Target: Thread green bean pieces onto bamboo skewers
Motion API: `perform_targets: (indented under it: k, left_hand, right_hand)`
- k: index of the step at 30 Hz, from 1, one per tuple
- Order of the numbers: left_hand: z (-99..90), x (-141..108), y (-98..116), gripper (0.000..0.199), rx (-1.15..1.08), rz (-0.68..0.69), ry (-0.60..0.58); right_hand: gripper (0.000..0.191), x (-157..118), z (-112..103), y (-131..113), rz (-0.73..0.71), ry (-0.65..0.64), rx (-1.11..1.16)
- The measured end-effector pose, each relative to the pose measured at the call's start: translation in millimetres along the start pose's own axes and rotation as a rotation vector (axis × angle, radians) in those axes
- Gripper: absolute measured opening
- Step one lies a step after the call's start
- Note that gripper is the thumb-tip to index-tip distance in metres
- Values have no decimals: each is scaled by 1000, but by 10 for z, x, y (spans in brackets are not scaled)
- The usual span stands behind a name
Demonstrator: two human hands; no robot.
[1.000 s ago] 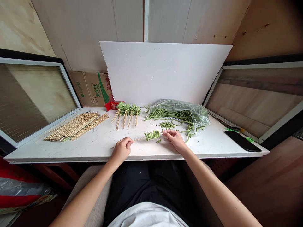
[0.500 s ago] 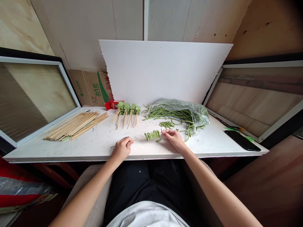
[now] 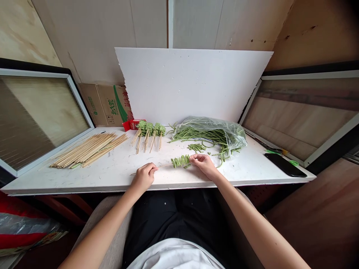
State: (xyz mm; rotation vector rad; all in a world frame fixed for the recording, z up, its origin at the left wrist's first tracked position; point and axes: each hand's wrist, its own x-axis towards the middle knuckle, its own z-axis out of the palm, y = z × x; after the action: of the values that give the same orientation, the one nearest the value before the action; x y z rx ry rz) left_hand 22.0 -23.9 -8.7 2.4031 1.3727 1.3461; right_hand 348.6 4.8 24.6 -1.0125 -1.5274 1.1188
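Note:
My left hand (image 3: 145,175) is closed round a thin bamboo skewer (image 3: 165,165) that points to the right just above the table's front part. Several short green bean pieces (image 3: 180,161) are threaded side by side along its right part. At that right end, my right hand (image 3: 204,164) pinches a bean piece, mostly hidden by the fingertips, against the threaded row. Behind the hands lies a small heap of cut bean pieces (image 3: 196,148). Long green beans (image 3: 202,134) stick out of a clear plastic bag (image 3: 237,134) farther back.
Loose bamboo skewers (image 3: 86,149) lie in a pile on the left of the white table (image 3: 112,179). Filled bean skewers (image 3: 150,129) rest at the back by a red packet (image 3: 129,125). A cardboard box (image 3: 106,104) stands back left, a black phone (image 3: 285,165) at right.
My right hand has moved slightly left, bringing its fingertips up against the threaded bean pieces. My left hand keeps its hold on the skewer. The view has shifted a little.

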Motion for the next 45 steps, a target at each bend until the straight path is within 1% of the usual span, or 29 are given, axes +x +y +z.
perform_targets:
  k: [4, 8, 13, 15, 17, 19, 21, 23, 25, 28, 31, 35, 37, 39, 42, 43, 45]
  left_hand:
    - [2, 5, 4, 21, -14, 7, -10]
    - [-10, 15, 24, 21, -8, -13, 14]
    - [-24, 21, 36, 20, 2, -41, 52]
    - [-18, 20, 30, 20, 9, -57, 60]
    - [-9, 19, 22, 20, 16, -69, 68]
    - [-1, 17, 16, 20, 22, -77, 77]
    - [1, 15, 12, 20, 24, -83, 83]
    - [0, 12, 8, 20, 21, -86, 81]
    - [0, 11, 3, 20, 19, -88, 78]
    - [6, 10, -7, 20, 21, -90, 79]
    - [16, 9, -15, 20, 14, -88, 77]
    - [21, 4, -18, 19, 13, -87, 77]
    - [19, 3, -16, 19, 15, -88, 77]
    - [17, 4, -11, 20, 17, -90, 77]
    - [13, 10, -2, 20, 16, -87, 76]
    - [11, 12, 0, 20, 15, -84, 75]
    - [9, 14, 6, 19, 17, -83, 74]
  right_hand:
    - [36, -8, 15, -22, -2, -16, 25]
    - [35, -6, 14, -10, 10, 6, 63]
    - [44, 20, -48, 46, 15, 48, 90]
    - [45, 31, -87, 41, 1, 60, 54]
    - [42, 36, -124, 7, -13, 80, -77]
    - [36, 32, -152, -42, -60, 65, -306]
    - [29, 20, -162, -81, -155, -4, -562]
    - [24, 7, -154, -89, -267, -103, -763]
    - [21, 1, -134, -64, -353, -160, -872]
    - [16, 8, -107, -3, -407, -170, -937]
    - [12, 18, -93, 21, -395, -141, -927]
    - [9, 16, -90, -18, -371, -121, -880]
    - [11, 17, -105, -34, -355, -64, -849]
    - [16, 26, -130, -26, -311, 37, -782]
    - [24, 54, -160, 25, -180, 181, -558]
    - [28, 62, -161, 44, -140, 207, -454]
    - [37, 72, -146, 72, -81, 215, -247]
